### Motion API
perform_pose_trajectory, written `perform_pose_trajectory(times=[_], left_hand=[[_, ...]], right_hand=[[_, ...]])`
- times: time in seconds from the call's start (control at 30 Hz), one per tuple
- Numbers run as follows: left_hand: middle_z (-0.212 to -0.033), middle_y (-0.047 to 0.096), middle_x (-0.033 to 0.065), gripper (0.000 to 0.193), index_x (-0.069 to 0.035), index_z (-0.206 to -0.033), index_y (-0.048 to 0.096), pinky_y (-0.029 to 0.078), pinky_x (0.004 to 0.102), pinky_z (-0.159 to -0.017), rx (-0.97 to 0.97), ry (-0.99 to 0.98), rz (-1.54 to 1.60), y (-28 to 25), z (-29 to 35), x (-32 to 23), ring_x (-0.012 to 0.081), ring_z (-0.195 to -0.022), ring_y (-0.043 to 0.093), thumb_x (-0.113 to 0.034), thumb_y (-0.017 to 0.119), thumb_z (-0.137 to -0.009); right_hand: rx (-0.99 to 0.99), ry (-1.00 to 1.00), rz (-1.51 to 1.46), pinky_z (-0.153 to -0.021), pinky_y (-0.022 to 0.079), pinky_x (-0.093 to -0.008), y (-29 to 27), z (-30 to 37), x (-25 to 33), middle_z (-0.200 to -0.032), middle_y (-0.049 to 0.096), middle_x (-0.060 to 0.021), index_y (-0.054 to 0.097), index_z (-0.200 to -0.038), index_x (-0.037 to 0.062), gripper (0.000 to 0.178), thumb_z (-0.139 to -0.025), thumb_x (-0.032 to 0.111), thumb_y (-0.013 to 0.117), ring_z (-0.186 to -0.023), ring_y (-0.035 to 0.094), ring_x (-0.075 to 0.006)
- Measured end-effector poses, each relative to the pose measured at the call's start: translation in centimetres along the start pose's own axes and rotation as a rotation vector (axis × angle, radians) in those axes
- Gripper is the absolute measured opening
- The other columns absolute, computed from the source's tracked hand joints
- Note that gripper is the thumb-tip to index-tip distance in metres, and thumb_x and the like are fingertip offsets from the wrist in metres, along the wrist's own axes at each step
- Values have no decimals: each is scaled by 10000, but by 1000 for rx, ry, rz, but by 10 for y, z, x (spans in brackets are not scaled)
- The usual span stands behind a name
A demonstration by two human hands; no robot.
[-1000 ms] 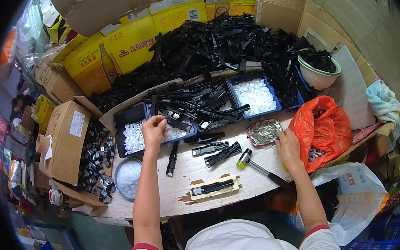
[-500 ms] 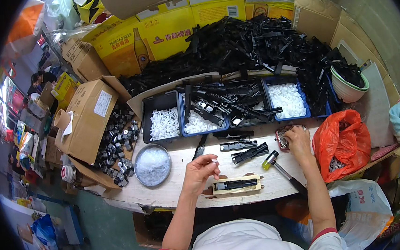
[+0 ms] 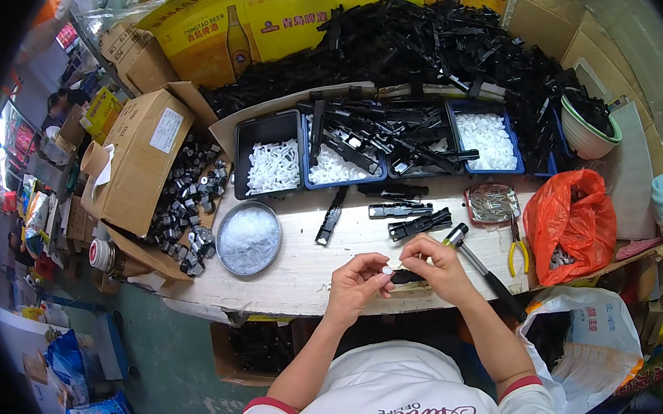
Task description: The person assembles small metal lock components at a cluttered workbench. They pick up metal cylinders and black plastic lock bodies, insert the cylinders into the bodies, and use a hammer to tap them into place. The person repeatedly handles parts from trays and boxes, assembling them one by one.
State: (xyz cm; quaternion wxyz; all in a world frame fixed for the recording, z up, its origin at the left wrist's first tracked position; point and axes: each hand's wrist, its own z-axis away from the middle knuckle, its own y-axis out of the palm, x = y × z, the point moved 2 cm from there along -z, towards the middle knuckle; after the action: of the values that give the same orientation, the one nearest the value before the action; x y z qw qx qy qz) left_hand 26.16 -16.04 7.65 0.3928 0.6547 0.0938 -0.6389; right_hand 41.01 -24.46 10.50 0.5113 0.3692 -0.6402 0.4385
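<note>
White and tiny, the small piece (image 3: 388,270) is sitting pinched in the left hand (image 3: 352,289) above the near side of the table (image 3: 295,245); the right hand (image 3: 442,270) is bringing its bent fingertips close, cannot tell if grasping anything. A loose pinch could be letting the piece slip beside the black part (image 3: 409,277) below, or a right-elbow swing could be knocking the hammer (image 3: 478,264).

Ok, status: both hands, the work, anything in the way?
Left hand pinching small white piece. Right hand close beside it, contents too small to tell. Black part below, partly hidden by the hands. Hammer lying to the right.
</note>
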Motion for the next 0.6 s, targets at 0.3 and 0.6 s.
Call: perform_pose_trajectory(times=[0.3,0.6], left_hand=[[-882,579,88,327,22,-1111,508,531,246,-614,20,16,-15,0,7,-2,138,-719,610,45,600,-798],[-816,601,83,230,26,-1039,580,529,232,-575,-60,42,18,-1,12,1,125,-670,607,21,600,-810]], right_hand=[[50,-86,51,-650,368,-240,15,-2,4,-792,536,-37,579,-818,22,64,-804,81,597,-750,487,-130],[-56,-281,335,-644,408,-276,19,1,8,-791,570,-65,593,-812,12,45,-773,28,609,-762,535,-189]])
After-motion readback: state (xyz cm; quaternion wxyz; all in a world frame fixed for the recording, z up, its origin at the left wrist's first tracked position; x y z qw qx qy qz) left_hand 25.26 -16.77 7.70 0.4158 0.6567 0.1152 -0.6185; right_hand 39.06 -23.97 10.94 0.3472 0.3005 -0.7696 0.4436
